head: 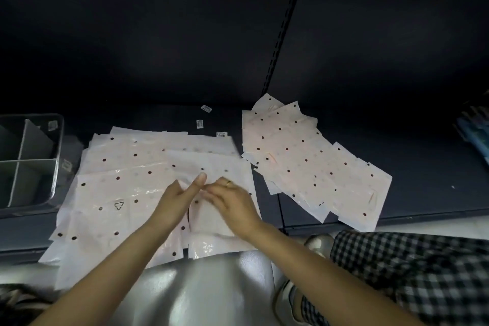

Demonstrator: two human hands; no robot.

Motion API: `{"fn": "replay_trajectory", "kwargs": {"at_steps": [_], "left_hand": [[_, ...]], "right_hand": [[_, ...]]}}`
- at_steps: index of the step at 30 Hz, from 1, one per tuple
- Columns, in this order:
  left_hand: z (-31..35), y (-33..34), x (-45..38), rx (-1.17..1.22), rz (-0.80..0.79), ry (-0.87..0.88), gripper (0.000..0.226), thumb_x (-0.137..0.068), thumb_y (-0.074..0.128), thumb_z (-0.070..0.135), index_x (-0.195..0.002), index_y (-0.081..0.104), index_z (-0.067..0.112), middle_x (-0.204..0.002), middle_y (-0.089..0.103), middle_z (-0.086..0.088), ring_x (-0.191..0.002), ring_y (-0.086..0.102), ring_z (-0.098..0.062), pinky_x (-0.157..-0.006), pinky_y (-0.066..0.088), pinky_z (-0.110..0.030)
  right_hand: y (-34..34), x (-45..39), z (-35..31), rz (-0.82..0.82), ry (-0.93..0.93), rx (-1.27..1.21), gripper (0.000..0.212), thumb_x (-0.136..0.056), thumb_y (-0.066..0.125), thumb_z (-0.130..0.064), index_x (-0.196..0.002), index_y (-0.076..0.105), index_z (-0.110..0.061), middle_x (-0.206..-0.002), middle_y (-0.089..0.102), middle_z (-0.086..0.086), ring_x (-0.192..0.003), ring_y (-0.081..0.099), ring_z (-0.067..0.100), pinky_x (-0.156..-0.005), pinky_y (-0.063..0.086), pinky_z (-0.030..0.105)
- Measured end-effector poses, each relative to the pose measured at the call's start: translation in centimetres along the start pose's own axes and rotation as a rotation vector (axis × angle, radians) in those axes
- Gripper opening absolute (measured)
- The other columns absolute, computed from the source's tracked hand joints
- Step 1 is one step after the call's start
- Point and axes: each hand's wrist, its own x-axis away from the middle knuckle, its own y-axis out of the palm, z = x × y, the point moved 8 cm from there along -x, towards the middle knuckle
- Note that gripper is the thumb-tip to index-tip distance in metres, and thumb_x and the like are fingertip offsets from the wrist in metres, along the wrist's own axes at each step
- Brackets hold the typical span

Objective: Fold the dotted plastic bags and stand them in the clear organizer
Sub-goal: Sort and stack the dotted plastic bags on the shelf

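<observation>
Dotted bag under both hands' grip

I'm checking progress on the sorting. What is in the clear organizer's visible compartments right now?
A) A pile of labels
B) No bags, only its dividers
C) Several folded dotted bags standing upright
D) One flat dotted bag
B: the organizer at the far left shows only its white dividers, while the dotted bags lie flat on the shelf and both hands, left hand and right hand, work on one bag in front.
</observation>
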Motion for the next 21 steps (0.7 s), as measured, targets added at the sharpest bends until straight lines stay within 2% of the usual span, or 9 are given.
{"fn": "replay_trajectory", "kwargs": {"at_steps": [2,4,7,8,10,12,14,18,21], "left_hand": [[-0.3,-1.0,-0.2,0.088,0.098,-0.009,0.027,-0.090,0.060,0.033,-0.087,0.066,0.007,-0.078,0.068,-0.005,-0.072,0.063,-0.019,-0.060,0.045,-0.027],[-1.2,-3.3,-0.5,0.162,0.232,-0.031,0.014,-0.091,0.059,0.018,-0.092,0.065,0.005,-0.082,0.068,-0.009,-0.070,0.062,-0.023,-0.059,0.045,-0.028],[-3.3,-7.5,-1.0,0.119,0.363,-0.061,0.012,-0.091,0.059,0.019,-0.088,0.061,0.008,-0.078,0.065,-0.008,-0.073,0.060,-0.028,-0.056,0.043,-0.029],[-4.4,-9.1,-1.2,0.071,0.400,-0.081,0.014,-0.090,0.061,0.020,-0.093,0.060,0.007,-0.083,0.066,-0.013,-0.077,0.060,-0.032,-0.055,0.043,-0.030],[-6.6,-12.3,-1.3,-0.050,0.487,-0.154,0.035,-0.088,0.065,0.022,-0.118,0.054,0.007,-0.108,0.063,-0.023,-0.091,0.060,-0.039,-0.059,0.048,-0.037],[-8.3,-15.1,-1.0,-0.164,0.569,-0.216,0.063,-0.085,0.069,0.021,-0.139,0.039,0.015,-0.132,0.051,-0.023,-0.111,0.053,-0.046,-0.078,0.051,-0.052],[-9.3,-17.2,-0.5,-0.219,0.654,-0.254,0.073,-0.082,0.072,0.017,-0.143,0.032,0.015,-0.136,0.047,-0.023,-0.118,0.048,-0.047,-0.091,0.045,-0.058],[-9.7,-18.1,0.1,-0.343,0.733,-0.311,0.067,-0.082,0.071,0.016,-0.136,0.032,0.004,-0.132,0.045,-0.029,-0.118,0.044,-0.050,-0.096,0.040,-0.059],[-6.8,-16.9,0.6,-0.510,0.793,-0.144,0.065,-0.082,0.071,0.018,-0.136,0.036,0.004,-0.137,0.030,-0.029,-0.125,0.029,-0.048,-0.094,0.036,-0.063]], "right_hand": [[1.0,0.0,-0.3,-0.057,-0.039,0.027,0.027,-0.095,0.047,-0.037,-0.113,0.064,-0.028,-0.095,0.059,-0.005,-0.093,0.052,0.011,-0.079,0.042,0.024],[-0.4,-0.4,1.6,0.009,-0.004,0.071,0.029,-0.095,0.048,-0.035,-0.119,0.063,-0.026,-0.107,0.061,-0.004,-0.103,0.049,0.015,-0.087,0.043,0.026],[-5.1,-0.4,8.3,0.150,0.225,0.264,0.040,-0.094,0.052,-0.029,-0.133,0.052,-0.017,-0.132,0.053,0.005,-0.125,0.041,0.024,-0.103,0.037,0.033],[-7.1,0.1,10.9,0.176,0.326,0.361,0.045,-0.094,0.052,-0.030,-0.137,0.047,-0.016,-0.139,0.048,0.007,-0.130,0.037,0.024,-0.106,0.034,0.031],[-11.0,2.3,16.0,0.227,0.545,0.475,0.054,-0.095,0.050,-0.034,-0.144,0.036,-0.015,-0.147,0.038,0.007,-0.136,0.029,0.024,-0.108,0.032,0.033],[-13.7,5.0,19.6,0.257,0.722,0.501,0.059,-0.095,0.048,-0.040,-0.146,0.031,-0.014,-0.150,0.033,0.008,-0.136,0.027,0.028,-0.107,0.033,0.037],[-14.7,6.3,21.1,0.261,0.774,0.552,0.053,-0.095,0.048,-0.039,-0.140,0.040,-0.014,-0.146,0.038,0.009,-0.131,0.034,0.029,-0.099,0.038,0.038],[-15.3,6.0,20.4,0.348,0.716,0.655,0.025,-0.095,0.052,-0.025,-0.110,0.063,-0.009,-0.115,0.059,0.013,-0.108,0.049,0.031,-0.079,0.039,0.037],[-15.3,5.3,19.1,0.396,0.677,0.677,0.026,-0.096,0.048,-0.026,-0.104,0.064,-0.006,-0.107,0.062,0.015,-0.103,0.049,0.033,-0.077,0.038,0.038]]}}
